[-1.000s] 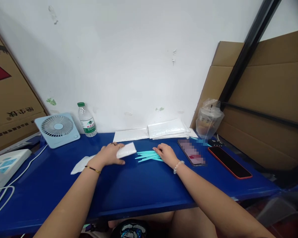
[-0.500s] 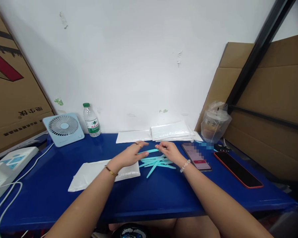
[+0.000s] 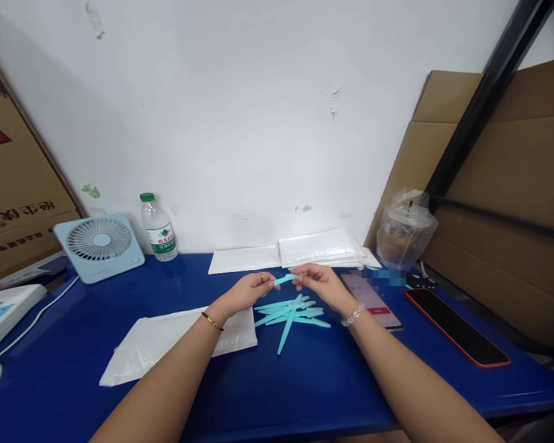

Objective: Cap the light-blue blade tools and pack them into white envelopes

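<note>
My left hand point(image 3: 253, 290) pinches one end of a slim turquoise eyebrow razor point(image 3: 284, 279). The other end is between the fingertips of my right hand point(image 3: 321, 284), so the piece is held level between both hands. Just below them on the table, several more turquoise razors point(image 3: 289, 317) lie crossed in a loose pile, some with paler tips. A white padded mailer point(image 3: 154, 341) lies flat at the left, partly under my left forearm.
More white mailers point(image 3: 321, 246) lie along the wall on the blue table point(image 3: 268, 394). A fan point(image 3: 102, 243), a water bottle point(image 3: 160, 231) and a power strip point(image 3: 9, 314) stand left. Right are a phone point(image 3: 373, 301), a red-edged phone point(image 3: 457, 326) and a bagged drink cup point(image 3: 404, 231).
My hands have come together, and my left fingers have closed on the razor's end. The razor is now stretched between both hands. The view has shifted slightly.
</note>
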The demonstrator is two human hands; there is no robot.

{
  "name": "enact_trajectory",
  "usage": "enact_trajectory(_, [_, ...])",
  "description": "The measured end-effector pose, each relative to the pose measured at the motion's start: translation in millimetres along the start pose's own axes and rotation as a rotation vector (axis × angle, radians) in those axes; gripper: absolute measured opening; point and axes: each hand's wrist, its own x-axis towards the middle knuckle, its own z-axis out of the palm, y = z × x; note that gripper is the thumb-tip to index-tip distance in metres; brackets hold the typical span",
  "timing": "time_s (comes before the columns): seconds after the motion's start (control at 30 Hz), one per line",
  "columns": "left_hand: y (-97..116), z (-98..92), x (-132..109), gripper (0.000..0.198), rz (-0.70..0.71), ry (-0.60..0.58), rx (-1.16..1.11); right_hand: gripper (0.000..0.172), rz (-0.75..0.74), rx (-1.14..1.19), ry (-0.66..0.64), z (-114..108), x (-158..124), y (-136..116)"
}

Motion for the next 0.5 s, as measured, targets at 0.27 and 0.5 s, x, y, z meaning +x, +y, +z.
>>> enact_trajectory(0.27, [-3.0,-4.6,-3.3,0.042,0.006,0.234,0.18,0.028,0.002,-0.029,0.284,-22.0,0.0,4.4])
enact_trajectory(0.5, [-9.7,-2.8,-0.9,0.031,0.05,0.318,0.445,0.031,0.063,0.007,0.199,-7.2,1.1,10.5])
